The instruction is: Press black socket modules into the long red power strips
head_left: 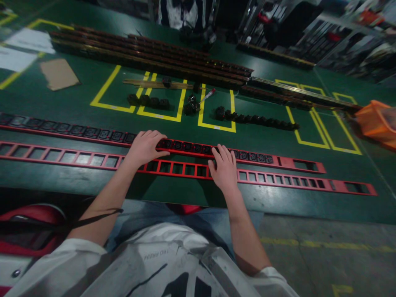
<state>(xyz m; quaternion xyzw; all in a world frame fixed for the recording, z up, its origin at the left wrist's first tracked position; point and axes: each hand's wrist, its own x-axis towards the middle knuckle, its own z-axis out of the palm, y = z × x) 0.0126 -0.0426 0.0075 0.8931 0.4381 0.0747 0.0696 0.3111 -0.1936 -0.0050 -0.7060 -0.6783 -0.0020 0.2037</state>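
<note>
Across the table lies a long red rail (286, 161) fitted with a row of black socket modules (187, 146). My left hand (145, 147) grips this rail near its middle, thumb along the near edge and fingers over the far edge. Further right, the spread fingertips of my right hand (225, 168) rest on the same rail. Nearer to me, a second red rail (337, 185) with open rectangular slots runs roughly parallel, passing under both hands. What lies beneath my left palm is hidden.
Black modules stand in short rows (256, 119) beyond the rails, beside a red-handled screwdriver (208, 95). Long dark rails (154, 55) are stacked farther back. An orange bin (375, 123) is at right, cardboard (60, 74) at left. Another person (182, 14) is opposite.
</note>
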